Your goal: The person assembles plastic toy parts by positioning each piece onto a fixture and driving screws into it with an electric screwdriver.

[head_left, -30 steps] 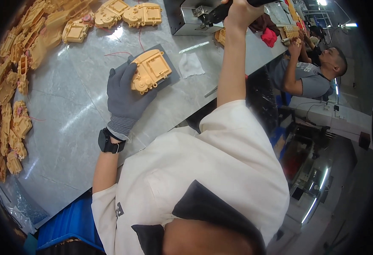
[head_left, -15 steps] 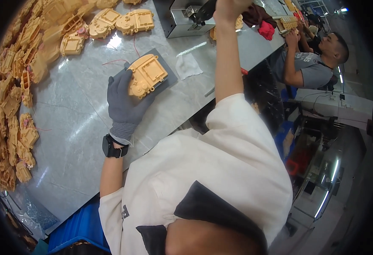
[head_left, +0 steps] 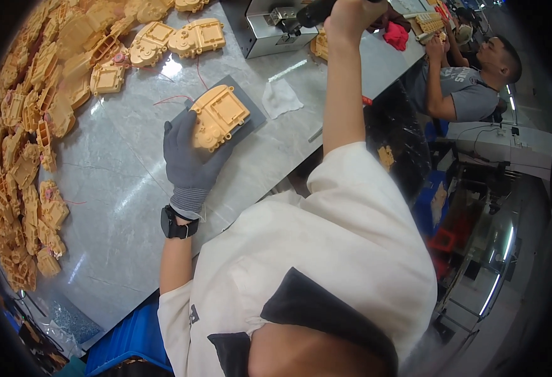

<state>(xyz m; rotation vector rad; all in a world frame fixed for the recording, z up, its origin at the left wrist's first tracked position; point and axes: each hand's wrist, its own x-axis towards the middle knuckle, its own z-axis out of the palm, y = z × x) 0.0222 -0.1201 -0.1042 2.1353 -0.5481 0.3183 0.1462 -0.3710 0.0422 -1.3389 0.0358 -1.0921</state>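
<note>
My left hand (head_left: 195, 151), in a grey knit glove, is closed round the near left side of a yellow-orange plastic housing (head_left: 231, 107). The housing lies on a dark grey square pad (head_left: 249, 100), and thin red wires run out from its far side. At the top edge my bare right hand (head_left: 350, 24) is wrapped round a black cylindrical tool (head_left: 315, 12) that looks like an electric screwdriver. The tool's end is beside a small mechanism on a metal box (head_left: 257, 38); its tip cannot be made out.
Many similar housings (head_left: 49, 81) are heaped along the left and far left of the grey table (head_left: 112, 188). A white cloth (head_left: 282, 98) lies right of the pad. Blue bin (head_left: 128, 336) below the table edge. A co-worker (head_left: 461, 88) works at the far right.
My right hand has shifted slightly right with the black tool, drawing it off the box's mechanism. My left hand keeps its hold on the housing. The view has shifted a little.
</note>
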